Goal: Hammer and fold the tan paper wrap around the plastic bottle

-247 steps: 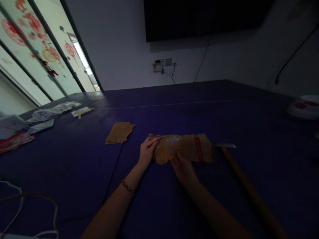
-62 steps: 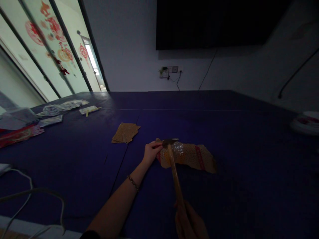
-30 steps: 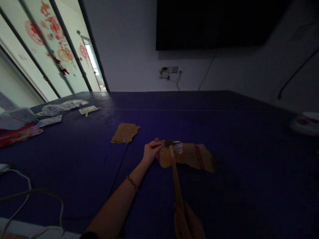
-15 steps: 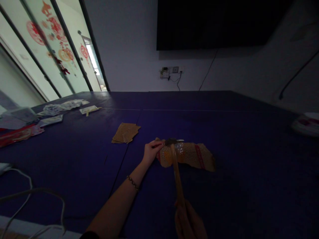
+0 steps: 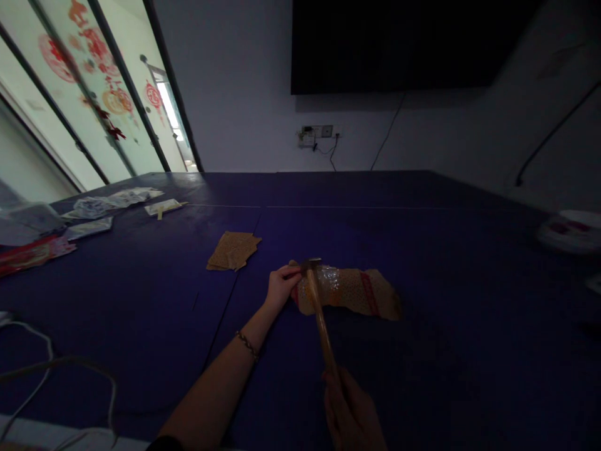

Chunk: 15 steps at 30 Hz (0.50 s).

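My right hand (image 5: pixel 350 407) is wrapped round the wooden handle of a hammer (image 5: pixel 323 329). The hammer's dark head lies over the left end of a brown, speckled strip of cardboard (image 5: pixel 350 291) with red bands and a shiny clear patch. At that same end, right by the hammer head, the fingers of my left hand (image 5: pixel 280 285) are pinched together. What they hold, if anything, is too small and dark to make out. The cardboard strip rests on the dark blue tabletop (image 5: pixel 446 351).
Left of the strip lie brown cardboard pieces (image 5: pixel 233 250). Plastic packets (image 5: pixel 117 199), a clear box (image 5: pixel 30 222) and a red package (image 5: pixel 35 254) are farther left. White cables (image 5: pixel 49 341) run along the left front edge. A round pale object (image 5: pixel 573 232) sits at the right.
The hammer head has shifted slightly left, toward my left fingertips, with my right hand moving along. My left hand keeps its pinch at the strip's end. The whole view has shifted a little.
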Each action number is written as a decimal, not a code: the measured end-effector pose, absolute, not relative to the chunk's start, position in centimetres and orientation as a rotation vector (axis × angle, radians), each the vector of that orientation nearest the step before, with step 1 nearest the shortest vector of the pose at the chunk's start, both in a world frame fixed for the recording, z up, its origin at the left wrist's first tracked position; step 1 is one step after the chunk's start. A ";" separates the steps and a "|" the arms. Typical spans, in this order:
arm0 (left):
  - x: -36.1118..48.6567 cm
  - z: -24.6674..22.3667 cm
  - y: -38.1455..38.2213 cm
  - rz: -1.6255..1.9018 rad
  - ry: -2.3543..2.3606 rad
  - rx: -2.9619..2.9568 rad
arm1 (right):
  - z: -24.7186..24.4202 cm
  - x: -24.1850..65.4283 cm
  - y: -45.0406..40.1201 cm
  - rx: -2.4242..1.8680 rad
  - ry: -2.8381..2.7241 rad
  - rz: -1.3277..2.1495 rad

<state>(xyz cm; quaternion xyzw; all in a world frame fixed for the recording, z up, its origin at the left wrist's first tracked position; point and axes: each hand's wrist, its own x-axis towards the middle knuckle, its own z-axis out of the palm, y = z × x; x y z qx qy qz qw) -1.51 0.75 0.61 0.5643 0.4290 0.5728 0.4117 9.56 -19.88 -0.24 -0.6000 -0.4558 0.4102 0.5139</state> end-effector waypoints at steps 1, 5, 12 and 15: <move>-1.5 0.7 0.7 1.440 1.078 1.417 | -0.3 9.5 -19.9 -1.445 -1.092 0.996; -1.5 0.9 0.5 1.441 1.070 1.425 | -0.3 9.6 -19.9 -1.462 -1.102 1.030; -1.6 0.7 0.7 1.430 1.077 1.460 | -0.3 10.0 -19.8 -1.477 -1.108 1.026; -1.6 0.7 0.7 1.432 1.081 1.471 | -0.4 9.9 -19.6 -1.484 -1.096 1.004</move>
